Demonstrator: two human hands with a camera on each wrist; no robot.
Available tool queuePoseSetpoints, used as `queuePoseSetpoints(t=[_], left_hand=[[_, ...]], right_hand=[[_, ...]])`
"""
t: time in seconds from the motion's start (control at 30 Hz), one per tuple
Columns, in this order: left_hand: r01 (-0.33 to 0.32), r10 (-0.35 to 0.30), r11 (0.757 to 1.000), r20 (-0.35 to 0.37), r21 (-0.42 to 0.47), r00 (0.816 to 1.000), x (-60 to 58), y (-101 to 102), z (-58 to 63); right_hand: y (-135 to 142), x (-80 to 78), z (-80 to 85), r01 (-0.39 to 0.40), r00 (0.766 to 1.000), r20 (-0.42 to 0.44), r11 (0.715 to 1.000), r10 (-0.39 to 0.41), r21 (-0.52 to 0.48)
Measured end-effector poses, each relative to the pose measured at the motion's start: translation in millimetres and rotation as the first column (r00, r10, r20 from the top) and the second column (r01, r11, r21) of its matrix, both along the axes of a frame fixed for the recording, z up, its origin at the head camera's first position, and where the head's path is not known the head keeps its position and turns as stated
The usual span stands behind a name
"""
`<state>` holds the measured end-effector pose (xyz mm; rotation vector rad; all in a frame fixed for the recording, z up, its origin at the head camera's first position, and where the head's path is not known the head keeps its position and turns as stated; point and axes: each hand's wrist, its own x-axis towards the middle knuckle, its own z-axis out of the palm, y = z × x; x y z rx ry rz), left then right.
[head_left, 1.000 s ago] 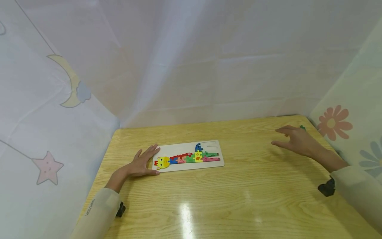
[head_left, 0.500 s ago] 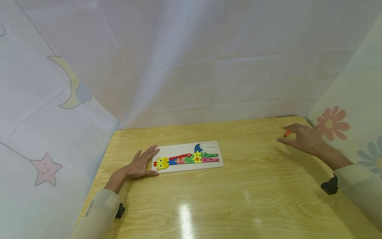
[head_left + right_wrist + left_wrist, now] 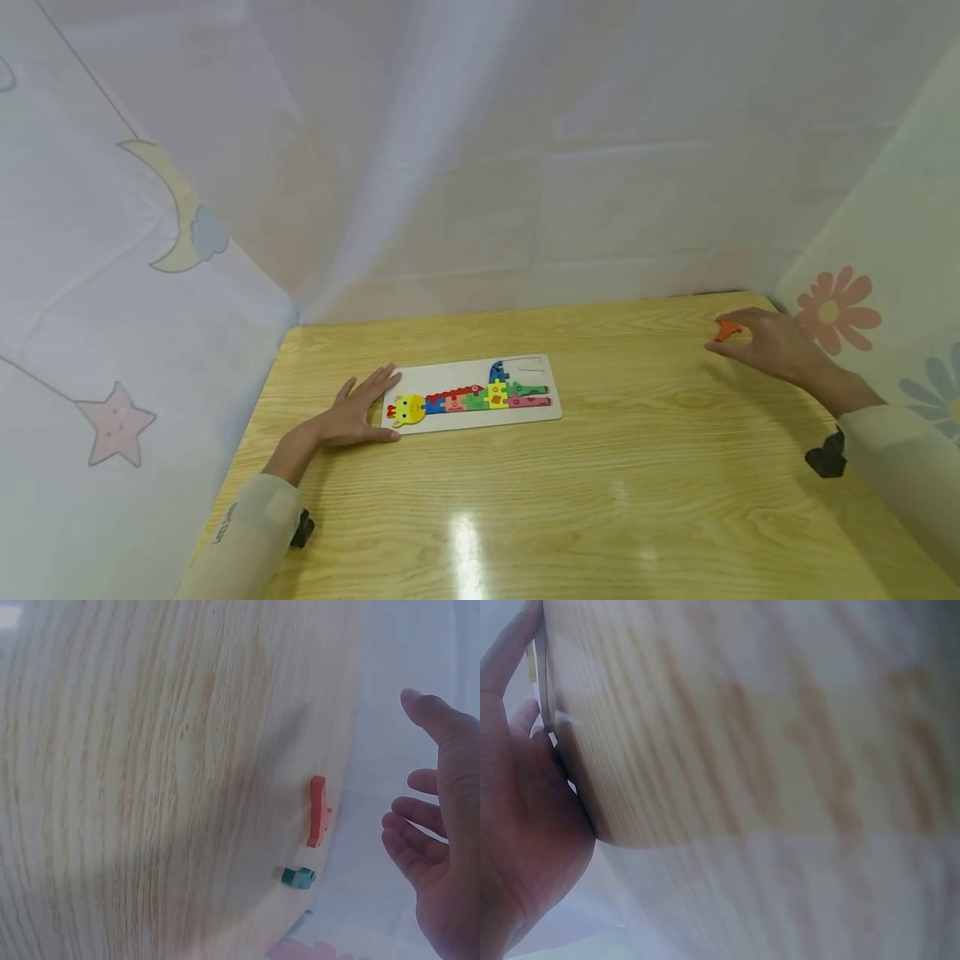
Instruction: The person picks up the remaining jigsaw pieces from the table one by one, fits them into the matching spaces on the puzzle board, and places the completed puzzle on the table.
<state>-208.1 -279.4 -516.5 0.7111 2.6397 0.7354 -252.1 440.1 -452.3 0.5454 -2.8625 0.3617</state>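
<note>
A long pale puzzle board [image 3: 442, 377] lies flat on the table with a giraffe of coloured pieces; bare outlined spots show at its upper right. My left hand [image 3: 347, 417] rests spread at the board's left end, thumb along the near edge, fingers straight over the far corner. At the far right, my right hand [image 3: 772, 346] hovers with thumb and fingers apart. An orange-red puzzle piece [image 3: 727, 331] shows in the gap between them. In the right wrist view this orange-red piece [image 3: 318, 811] lies on the table, apart from the fingers, and a small green piece [image 3: 299, 877] lies beside it.
The wood-grain table [image 3: 525, 500] ends at a draped cloth wall [image 3: 487, 208] behind. Cloth with printed flowers [image 3: 838, 310] stands close by the table's right end. To the left hangs cloth printed with a star [image 3: 116, 423] and a moon.
My right hand has moved right and slightly away from me, over the orange-red piece, which now shows between thumb and fingers. The green piece is now hidden in the head view. My left hand stays put.
</note>
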Motion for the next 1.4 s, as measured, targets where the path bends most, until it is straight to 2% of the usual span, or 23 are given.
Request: queuePoseSetpoints(t=[0.23,0.47,0.8,0.93,1.23,1.4], left_hand=[[0.008,-0.008,1.000,-0.009,-0.006,1.000,0.7,0,3.0],[0.008,-0.008,1.000,0.002,-0.002,1.000,2.6,1,4.8],[0.018,-0.017,0.998,-0.022,0.057,1.000,2.0,-7,-4.9],[0.023,-0.021,0.997,-0.023,0.076,1.000,2.8,-7,-3.7],[0.004,-0.004,1.000,0.006,-0.007,1.000,3.5,-2,3.4],[0.001,-0.001,1.000,0.009,-0.014,1.000,3.1,-2,3.6]], right_hand=[[7,-3.4,-5.8,0.016,1.000,0.006,1.000,-0.016,0.000],[12,-7.6,-11.1,0.065,0.994,0.082,0.998,-0.067,0.021],[20,-14.2,-23.6,0.056,0.997,0.057,0.998,-0.056,0.011],[22,-16.0,-26.9,0.061,0.996,0.062,0.998,-0.062,0.014],[26,-19.5,-33.9,0.066,0.995,0.076,0.998,-0.067,0.017],[29,-20.1,-36.9,0.062,0.993,0.095,0.998,-0.064,0.023]])
